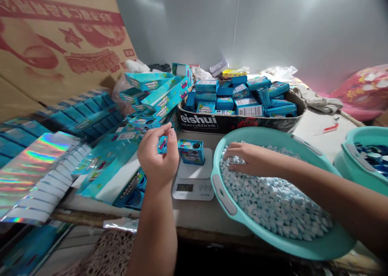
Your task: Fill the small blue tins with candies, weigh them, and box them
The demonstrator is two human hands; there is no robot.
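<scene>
My left hand [159,156] is raised just left of a small blue caramel box [191,151], thumb and forefinger tips brought together. A tiny dark spot shows at the fingertips, too small to name. The box stands upright on a white digital kitchen scale [194,192]; its display digits are unreadable. My right hand [244,156] reaches into a turquoise plastic basin [306,148], its fingers curled over small white and pale blue candies [273,203]. Some candies show between thumb and fingers.
Behind the scale, a black carton [236,124] holds many blue boxes. Folded turquoise display trays [163,94] pile up at its left. Holographic sheeting [36,167] lies at the far left under a big cardboard box [60,41]. A second basin [354,154] stands at the right.
</scene>
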